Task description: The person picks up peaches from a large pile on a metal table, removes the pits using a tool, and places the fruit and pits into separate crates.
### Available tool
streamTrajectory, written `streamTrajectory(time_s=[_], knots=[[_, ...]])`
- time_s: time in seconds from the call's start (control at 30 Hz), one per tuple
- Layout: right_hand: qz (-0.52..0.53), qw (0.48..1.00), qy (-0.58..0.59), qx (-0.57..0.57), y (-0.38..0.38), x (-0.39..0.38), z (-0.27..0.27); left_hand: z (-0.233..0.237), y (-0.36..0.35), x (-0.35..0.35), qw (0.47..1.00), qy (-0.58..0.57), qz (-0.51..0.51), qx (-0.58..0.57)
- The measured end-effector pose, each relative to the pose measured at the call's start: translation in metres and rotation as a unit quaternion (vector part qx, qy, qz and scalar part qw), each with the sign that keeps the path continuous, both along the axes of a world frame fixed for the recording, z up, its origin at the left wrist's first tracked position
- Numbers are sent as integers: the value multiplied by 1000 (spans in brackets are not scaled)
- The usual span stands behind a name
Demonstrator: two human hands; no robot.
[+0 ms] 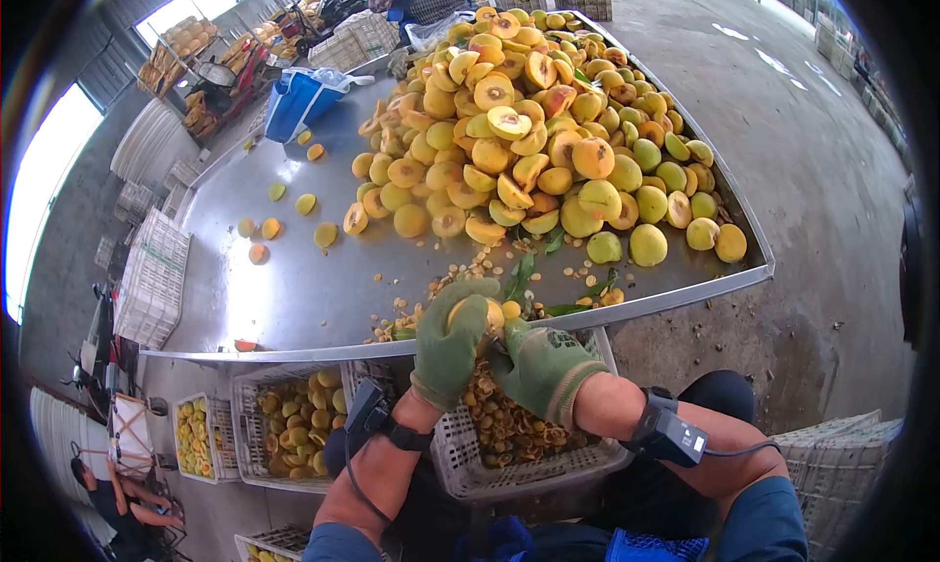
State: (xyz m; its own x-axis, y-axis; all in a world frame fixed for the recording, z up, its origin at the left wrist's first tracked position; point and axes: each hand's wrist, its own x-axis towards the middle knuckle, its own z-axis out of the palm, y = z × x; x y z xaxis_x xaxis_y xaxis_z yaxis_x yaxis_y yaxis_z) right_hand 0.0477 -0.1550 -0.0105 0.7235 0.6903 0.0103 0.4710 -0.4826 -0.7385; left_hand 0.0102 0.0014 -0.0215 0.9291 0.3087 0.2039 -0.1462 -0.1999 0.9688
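Note:
My left hand [448,345], in a green work glove, is wrapped round a yellow peach [493,314] just past the front edge of the metal table [323,307]. Close against it is my right hand [546,366], gloved the same way, its fingers closed on a small metal tool [496,346] that is mostly hidden between the hands. Directly beneath both hands stands a white plastic crate [534,487] holding brown-yellow peach scraps [509,427]. Loose pits [480,268] and green leaves [522,276] lie on the table by my hands.
A large heap of peaches [509,121], many halved, covers the table's back and right. A blue bag [299,102] sits at the back left. Crates of peaches [297,425] stand on the floor at left. Stacked crates [837,469] are at right; a person [108,498] sits far left.

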Motion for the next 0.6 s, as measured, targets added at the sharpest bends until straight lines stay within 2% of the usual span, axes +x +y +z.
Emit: streamTrajectory(time_s=[0.23,0.33,0.43,0.53,0.6], knots=[[35,997,73,6,-6,4,0,-7,-6,0,999,-34,26,16],[17,1000,-3,-18,-10,3,3,-1,-9,1,999,-21,6,32],[13,1000,5,-24,-11,3,2,13,-16,0,998,47,-5,-47],[33,999,3,-20,-14,6,1,17,-11,2,998,64,-20,21],[28,999,3,-33,-14,5,3,17,-10,2,997,71,-34,-4]])
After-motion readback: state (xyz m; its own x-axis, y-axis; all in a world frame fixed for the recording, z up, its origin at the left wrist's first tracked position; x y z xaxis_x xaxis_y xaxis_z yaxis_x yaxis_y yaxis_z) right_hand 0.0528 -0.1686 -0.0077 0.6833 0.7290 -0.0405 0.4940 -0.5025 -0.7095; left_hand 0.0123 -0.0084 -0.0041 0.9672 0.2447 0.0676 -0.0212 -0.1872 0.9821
